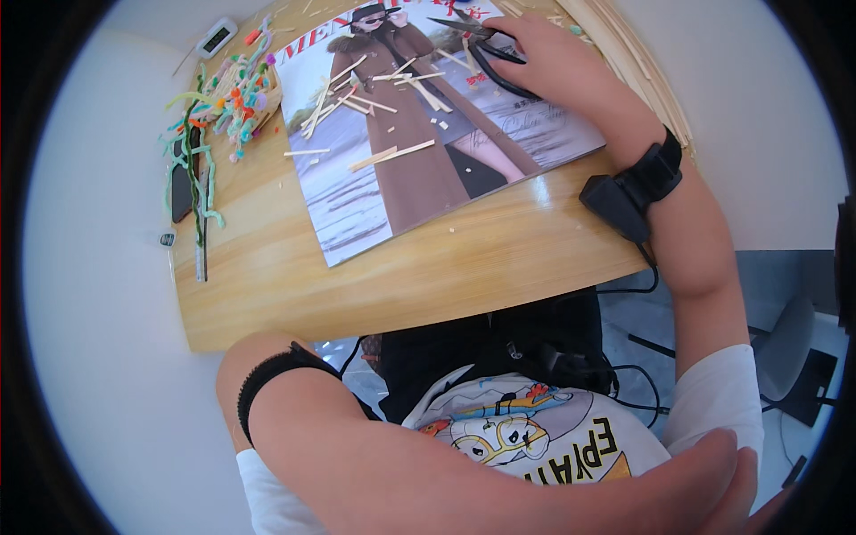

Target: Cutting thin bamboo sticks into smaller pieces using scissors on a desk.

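Note:
My right hand (557, 67) is at the far right of the table, closed on black-handled scissors (501, 73) with fingers at the handle loops. The blades point left over the top of a magazine (357, 227) and look slightly parted. Several short cut pieces of thin wooden stick (366, 105) lie scattered on its cover. My left arm bends back across my body at the lower edge. What seems to be my left hand (713, 486) is very near the camera at the lower right, away from the table; its fingers are mostly hidden.
Long thin wooden strips (646, 76) lie along the table's right edge. Colourful fuzzy pipe cleaners (241, 102) are heaped at the left, near a dark phone-like slab (183, 183) and a small white digital display (217, 38). A cable hangs from a black device (620, 205) on my right forearm.

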Available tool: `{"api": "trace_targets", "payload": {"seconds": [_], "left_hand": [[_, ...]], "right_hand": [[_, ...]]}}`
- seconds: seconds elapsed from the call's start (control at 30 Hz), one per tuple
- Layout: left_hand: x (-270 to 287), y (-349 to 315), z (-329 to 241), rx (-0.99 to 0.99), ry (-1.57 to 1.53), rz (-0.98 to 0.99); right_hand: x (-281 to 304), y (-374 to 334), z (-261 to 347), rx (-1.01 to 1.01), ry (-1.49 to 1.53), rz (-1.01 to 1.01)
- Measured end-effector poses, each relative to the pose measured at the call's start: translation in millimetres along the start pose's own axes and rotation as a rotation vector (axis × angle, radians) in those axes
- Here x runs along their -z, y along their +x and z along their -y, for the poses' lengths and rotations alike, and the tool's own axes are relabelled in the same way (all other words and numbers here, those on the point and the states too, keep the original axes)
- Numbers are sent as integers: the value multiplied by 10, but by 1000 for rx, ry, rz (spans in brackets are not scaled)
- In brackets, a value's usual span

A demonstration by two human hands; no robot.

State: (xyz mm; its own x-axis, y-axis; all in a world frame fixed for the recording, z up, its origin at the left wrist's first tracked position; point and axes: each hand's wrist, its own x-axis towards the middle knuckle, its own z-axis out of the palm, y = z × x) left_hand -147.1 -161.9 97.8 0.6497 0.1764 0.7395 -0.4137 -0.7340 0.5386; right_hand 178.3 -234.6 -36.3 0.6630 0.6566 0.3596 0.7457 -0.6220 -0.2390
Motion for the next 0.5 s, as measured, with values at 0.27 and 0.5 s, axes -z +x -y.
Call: {"api": "trace_targets", "payload": {"seconds": [0.27,0.5], "left_hand": [[-385,-114,-62,-23,-118,-266],[-508,-55,-139,108,39,-542]], "right_hand": [[-54,-1,144,-50,64,62],[42,-16,9,-41,-22,44]]}}
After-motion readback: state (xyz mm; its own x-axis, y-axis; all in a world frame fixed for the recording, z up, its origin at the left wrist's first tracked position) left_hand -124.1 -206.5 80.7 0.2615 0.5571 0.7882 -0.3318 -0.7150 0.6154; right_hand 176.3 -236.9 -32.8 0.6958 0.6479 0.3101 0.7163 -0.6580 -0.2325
